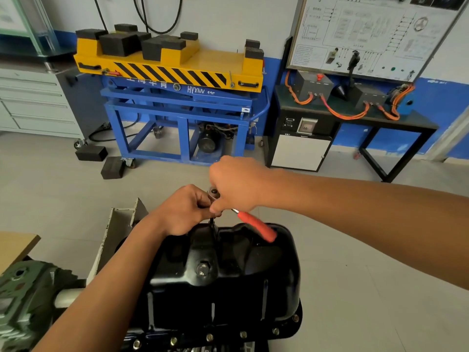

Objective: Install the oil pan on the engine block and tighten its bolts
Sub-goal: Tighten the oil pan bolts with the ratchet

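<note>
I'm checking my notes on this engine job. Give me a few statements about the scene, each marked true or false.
The ratchet has a red handle. True.
The oil pan is white. False: it is black.
The left hand and the right hand both hold the ratchet at its head end. True.
The ratchet works at the pan's near edge. False: it is at the far edge.
Bolts sit in the pan's near flange. True.
</note>
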